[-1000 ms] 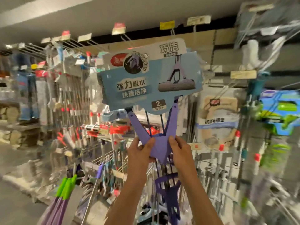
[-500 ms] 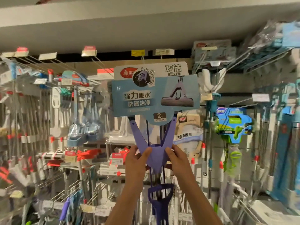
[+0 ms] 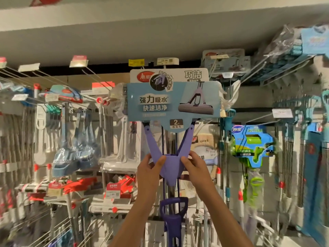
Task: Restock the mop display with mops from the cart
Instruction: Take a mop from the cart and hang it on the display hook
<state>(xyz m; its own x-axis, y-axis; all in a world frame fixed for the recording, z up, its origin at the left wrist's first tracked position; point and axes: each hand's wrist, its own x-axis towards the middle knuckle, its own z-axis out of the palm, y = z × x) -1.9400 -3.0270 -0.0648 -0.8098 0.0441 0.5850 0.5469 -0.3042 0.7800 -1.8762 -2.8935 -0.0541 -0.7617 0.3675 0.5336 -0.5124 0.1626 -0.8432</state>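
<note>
The purple yoke of the mop point(image 3: 170, 168) is gripped by curled fingers of the left hand point(image 3: 149, 172) and right hand point(image 3: 195, 171). Its blue card-wrapped head is held high before the mop display point(image 3: 256, 145), near 2 price tags point(image 3: 167, 61).

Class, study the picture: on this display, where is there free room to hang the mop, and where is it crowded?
Both hands hold the purple mop up. Free: bare hooks at upper left, and the hook between the green mop and the steel poles. Crowded: brushes at lower left, mops at far right.
</note>
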